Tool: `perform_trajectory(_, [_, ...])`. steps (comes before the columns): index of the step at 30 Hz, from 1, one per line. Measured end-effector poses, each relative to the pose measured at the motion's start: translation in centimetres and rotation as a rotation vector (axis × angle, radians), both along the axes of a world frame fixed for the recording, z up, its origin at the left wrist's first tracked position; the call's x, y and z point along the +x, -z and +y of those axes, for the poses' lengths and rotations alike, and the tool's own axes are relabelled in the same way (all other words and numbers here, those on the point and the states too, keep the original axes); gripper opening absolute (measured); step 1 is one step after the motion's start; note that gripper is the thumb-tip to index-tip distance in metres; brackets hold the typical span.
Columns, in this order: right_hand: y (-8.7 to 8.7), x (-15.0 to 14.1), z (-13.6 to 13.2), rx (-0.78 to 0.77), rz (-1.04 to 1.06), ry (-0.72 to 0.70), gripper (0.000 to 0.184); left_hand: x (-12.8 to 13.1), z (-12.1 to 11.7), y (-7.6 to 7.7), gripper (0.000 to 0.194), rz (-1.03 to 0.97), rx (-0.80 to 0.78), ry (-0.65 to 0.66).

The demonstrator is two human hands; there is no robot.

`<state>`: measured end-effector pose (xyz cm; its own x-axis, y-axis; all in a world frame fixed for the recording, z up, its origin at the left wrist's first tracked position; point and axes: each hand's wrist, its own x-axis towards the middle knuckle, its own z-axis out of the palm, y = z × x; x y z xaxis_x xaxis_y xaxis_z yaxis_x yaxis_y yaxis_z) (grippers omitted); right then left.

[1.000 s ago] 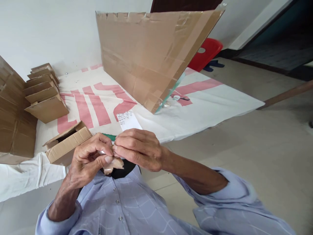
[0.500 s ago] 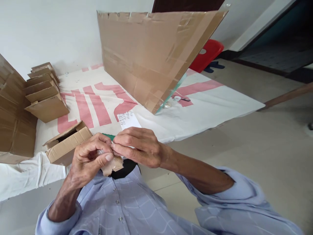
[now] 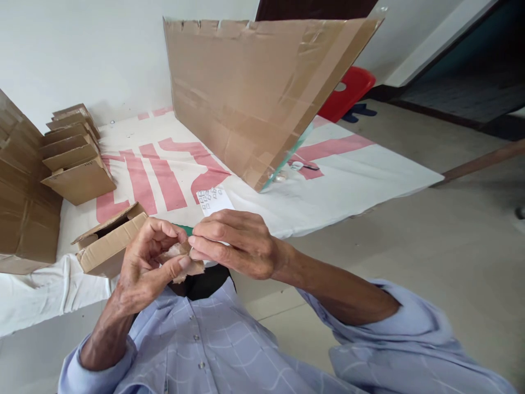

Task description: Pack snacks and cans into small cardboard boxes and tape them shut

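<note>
My left hand (image 3: 143,268) is closed on a crumpled, torn piece of brown packing tape (image 3: 196,268), its thumb lying over the piece. My right hand (image 3: 240,246) meets it from the right, fingertips pinched together at the tape's upper edge. What sits between those fingertips is mostly hidden; only a tiny pale bit shows. Just beyond the left hand stands a small open cardboard box (image 3: 112,241) on the cloth-covered table (image 3: 336,197). Behind the hands, a white paper (image 3: 217,203) with small marks or pieces on it lies near the table edge, beside something green (image 3: 186,229).
A large cardboard sheet (image 3: 258,87) stands upright across the table. Several small cardboard boxes (image 3: 80,175) are lined up at the left, beside a big taped carton (image 3: 28,202). Further back is a red chair (image 3: 350,90). A dark-handled item (image 3: 305,166) lies by the sheet's lower corner.
The tape piece has turned and bunched upward in my left hand, showing more between thumb and fingers. My right hand has shifted slightly to the right. The boxes stay put.
</note>
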<state>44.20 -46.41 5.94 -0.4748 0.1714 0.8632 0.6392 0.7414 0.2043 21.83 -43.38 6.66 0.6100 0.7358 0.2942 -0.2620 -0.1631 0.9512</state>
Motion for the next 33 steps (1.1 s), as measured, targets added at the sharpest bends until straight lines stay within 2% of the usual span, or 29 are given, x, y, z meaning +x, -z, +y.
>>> perform_trajectory(2, [0.0,0.3,0.0,-0.009,0.005,-0.003,0.002,0.0,-0.1,0.0,0.026,0.013,-0.024,0.013])
perform_trajectory(5, [0.1,0.8,0.1,-0.062,0.053,-0.042,0.013,-0.1,-0.2,0.0,0.027,0.042,-0.019,0.001])
perform_trajectory(8, [0.0,1.2,-0.1,-0.168,0.186,-0.072,0.020,-0.2,-0.3,0.1,0.029,0.034,0.040,-0.049])
perform_trajectory(11, [-0.1,1.1,-0.5,-0.412,0.362,-0.089,0.024,-0.3,-0.4,0.2,0.030,-0.003,0.109,-0.067])
perform_trajectory(16, [-0.5,0.2,-1.2,-0.997,0.546,-0.174,0.043,-0.1,-0.5,0.4,0.030,0.009,0.265,-0.127])
perform_trajectory(19, [-0.6,-0.2,-1.5,-1.184,0.615,-0.219,0.038,-0.1,-0.5,0.7,0.031,0.042,0.345,-0.178])
perform_trajectory(21, [-0.7,-0.4,-1.6,-1.209,0.641,-0.259,0.033,-0.2,-0.4,0.9,0.031,0.068,0.368,-0.185])
perform_trajectory(24, [-1.0,-0.5,-1.7,-1.160,0.645,-0.276,0.030,-0.4,-0.3,1.1,0.032,0.081,0.371,-0.188])
perform_trajectory(29, [-0.9,-0.9,-1.8,-1.027,0.591,-0.272,0.037,-0.6,-0.1,1.3,0.033,0.083,0.395,-0.234])
perform_trajectory(33, [-0.8,-1.5,-2.0,-0.896,0.577,-0.245,0.017,-0.5,-0.2,1.2,0.030,0.096,0.392,-0.261])
